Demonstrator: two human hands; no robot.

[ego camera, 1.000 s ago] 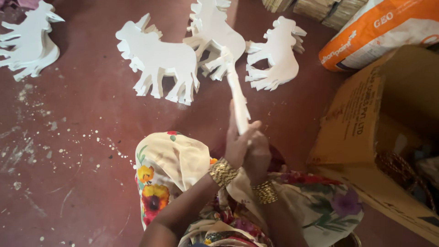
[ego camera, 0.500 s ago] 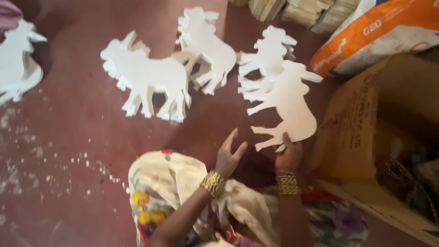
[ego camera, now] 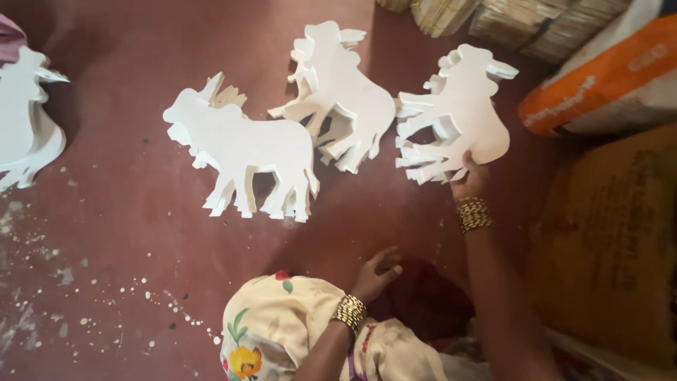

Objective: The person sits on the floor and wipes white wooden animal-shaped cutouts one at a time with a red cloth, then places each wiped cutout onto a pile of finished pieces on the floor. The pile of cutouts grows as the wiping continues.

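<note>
Across the whole view spreads a dark red floor [ego camera: 127,233], bare at nine o'clock and speckled with white flecks toward seven o'clock, which leaves open room on the left side. At three o'clock a brown cardboard box [ego camera: 606,240] closes off the right edge, with an orange and white sack [ego camera: 606,85] above it at two o'clock and stacked bundles [ego camera: 522,17] along the top edge at one o'clock.

Three stacks of white animal cutouts lie in a row across the upper middle. The left stack [ego camera: 243,152] sits at eleven o'clock, near the middle stack [ego camera: 345,99] at twelve o'clock, their edges almost meeting. The right stack [ego camera: 458,116] at one o'clock lies just beside the middle one, with a narrow strip of floor between them. Another white cutout [ego camera: 25,127] is cut off by the left edge at ten o'clock.

The right hand [ego camera: 471,180] pinches the lower edge of the right stack, fingers closed on it. The left hand [ego camera: 377,271] rests at six o'clock with fingers loosely spread, gripping nothing, beside flowered cloth [ego camera: 275,331].
</note>
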